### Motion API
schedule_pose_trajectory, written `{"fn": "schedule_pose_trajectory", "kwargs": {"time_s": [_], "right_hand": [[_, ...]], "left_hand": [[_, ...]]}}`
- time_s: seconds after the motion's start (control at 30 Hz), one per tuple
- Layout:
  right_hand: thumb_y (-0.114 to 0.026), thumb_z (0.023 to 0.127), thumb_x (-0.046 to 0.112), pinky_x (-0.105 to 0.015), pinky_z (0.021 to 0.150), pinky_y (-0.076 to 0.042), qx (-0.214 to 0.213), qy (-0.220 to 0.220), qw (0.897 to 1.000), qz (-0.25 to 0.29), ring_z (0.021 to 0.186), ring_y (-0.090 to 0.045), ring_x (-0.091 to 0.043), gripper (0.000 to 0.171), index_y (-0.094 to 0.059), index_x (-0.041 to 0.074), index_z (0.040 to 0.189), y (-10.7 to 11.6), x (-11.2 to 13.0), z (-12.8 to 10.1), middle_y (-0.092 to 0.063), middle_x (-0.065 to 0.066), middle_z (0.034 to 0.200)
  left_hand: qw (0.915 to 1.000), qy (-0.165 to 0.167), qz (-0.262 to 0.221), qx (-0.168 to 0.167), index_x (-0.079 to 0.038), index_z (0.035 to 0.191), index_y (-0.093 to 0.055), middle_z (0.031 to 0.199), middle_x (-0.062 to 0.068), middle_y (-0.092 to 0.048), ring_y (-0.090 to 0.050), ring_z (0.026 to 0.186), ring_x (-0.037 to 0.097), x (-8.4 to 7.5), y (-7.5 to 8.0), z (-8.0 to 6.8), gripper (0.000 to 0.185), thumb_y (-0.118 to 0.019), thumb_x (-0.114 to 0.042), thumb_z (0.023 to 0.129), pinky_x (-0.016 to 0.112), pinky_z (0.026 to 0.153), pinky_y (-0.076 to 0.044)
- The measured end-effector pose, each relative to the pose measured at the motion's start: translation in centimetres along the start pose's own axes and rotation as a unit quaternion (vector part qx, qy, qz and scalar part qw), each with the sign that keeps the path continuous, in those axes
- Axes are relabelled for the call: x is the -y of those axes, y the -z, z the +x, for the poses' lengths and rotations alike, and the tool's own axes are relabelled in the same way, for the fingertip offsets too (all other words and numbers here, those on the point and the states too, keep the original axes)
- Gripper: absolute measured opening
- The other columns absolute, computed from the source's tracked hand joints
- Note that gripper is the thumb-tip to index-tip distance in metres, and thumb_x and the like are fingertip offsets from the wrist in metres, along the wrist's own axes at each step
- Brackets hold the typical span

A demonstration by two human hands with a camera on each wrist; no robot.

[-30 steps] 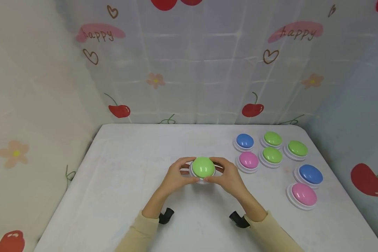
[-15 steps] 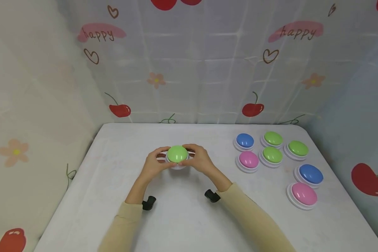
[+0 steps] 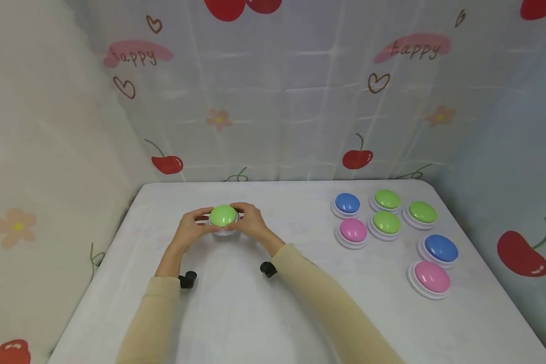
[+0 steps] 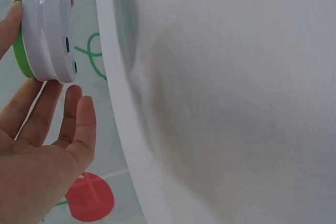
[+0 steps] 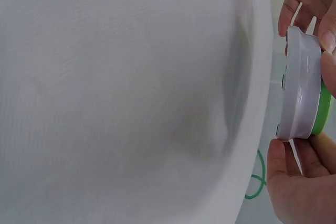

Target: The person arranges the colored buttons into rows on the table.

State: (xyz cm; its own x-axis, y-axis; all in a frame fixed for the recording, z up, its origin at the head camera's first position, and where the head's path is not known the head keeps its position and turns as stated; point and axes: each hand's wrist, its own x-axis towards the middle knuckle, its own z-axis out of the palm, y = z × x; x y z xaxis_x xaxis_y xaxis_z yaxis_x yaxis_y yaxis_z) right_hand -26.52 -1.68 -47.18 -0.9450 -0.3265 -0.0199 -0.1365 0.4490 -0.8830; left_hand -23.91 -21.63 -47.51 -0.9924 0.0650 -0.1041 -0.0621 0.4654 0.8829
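A green dome button on a white base (image 3: 223, 216) is held between both hands over the far left part of the white table (image 3: 236, 303). My left hand (image 3: 192, 227) grips its left rim and my right hand (image 3: 254, 222) grips its right rim, fingers curled round the base. The left wrist view shows the white base (image 4: 50, 30) a little above the tabletop, with my left hand (image 4: 47, 145) beside it. In the right wrist view the base (image 5: 299, 93) likewise hangs off the surface, with my right hand (image 5: 299, 182) around it.
Several more dome buttons sit at the right of the table: blue (image 3: 347, 203), green (image 3: 387, 199), green (image 3: 421, 212), green (image 3: 385, 221), pink (image 3: 352, 230), blue (image 3: 440, 247) and pink (image 3: 431, 277). Cherry-print sheets wall in the table's back and sides.
Both hands have carried the green button from the middle of the table to the left and farther back, still gripping it.
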Motion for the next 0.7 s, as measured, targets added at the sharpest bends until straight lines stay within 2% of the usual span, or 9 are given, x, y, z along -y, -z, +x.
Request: {"fn": "schedule_pose_trajectory", "kwargs": {"time_s": [0.3, 0.53, 0.7], "right_hand": [[-0.086, 0.074, 0.017, -0.039, 0.108, -0.046, -0.008, -0.031, 0.999, -0.01, 0.127, -0.054, -0.026, 0.07, -0.056, 0.006, 0.136, -2.4, -0.2, 1.3, -0.059, -0.01, 0.137], [-0.087, 0.073, 0.017, -0.038, 0.109, -0.044, -0.019, -0.058, 0.998, 0.001, 0.128, -0.054, -0.025, 0.069, -0.057, 0.007, 0.135, -3.0, -0.7, 1.5, -0.059, -0.008, 0.137], [-0.087, 0.073, 0.017, -0.037, 0.109, -0.045, -0.02, -0.063, 0.998, 0.008, 0.128, -0.054, -0.024, 0.069, -0.057, 0.008, 0.135, -3.2, -0.9, 1.6, -0.059, -0.008, 0.137]], "left_hand": [[0.9991, 0.04, -0.014, 0.007, -0.01, 0.143, -0.049, 0.148, 0.015, -0.046, -0.044, 0.133, 0.035, 2.2, 1.0, 1.0, 0.07, -0.08, -0.019, 0.081, 0.047, 0.102, -0.046], [0.9993, 0.037, -0.007, 0.006, -0.008, 0.141, -0.052, 0.146, 0.015, -0.048, -0.045, 0.131, 0.035, 2.8, 0.8, 1.5, 0.068, -0.08, -0.016, 0.079, 0.046, 0.101, -0.047], [0.9989, 0.047, -0.005, 0.006, -0.009, 0.141, -0.052, 0.144, 0.017, -0.049, -0.045, 0.13, 0.034, 2.9, 0.7, 1.5, 0.068, -0.081, -0.018, 0.079, 0.048, 0.104, -0.044]]}}
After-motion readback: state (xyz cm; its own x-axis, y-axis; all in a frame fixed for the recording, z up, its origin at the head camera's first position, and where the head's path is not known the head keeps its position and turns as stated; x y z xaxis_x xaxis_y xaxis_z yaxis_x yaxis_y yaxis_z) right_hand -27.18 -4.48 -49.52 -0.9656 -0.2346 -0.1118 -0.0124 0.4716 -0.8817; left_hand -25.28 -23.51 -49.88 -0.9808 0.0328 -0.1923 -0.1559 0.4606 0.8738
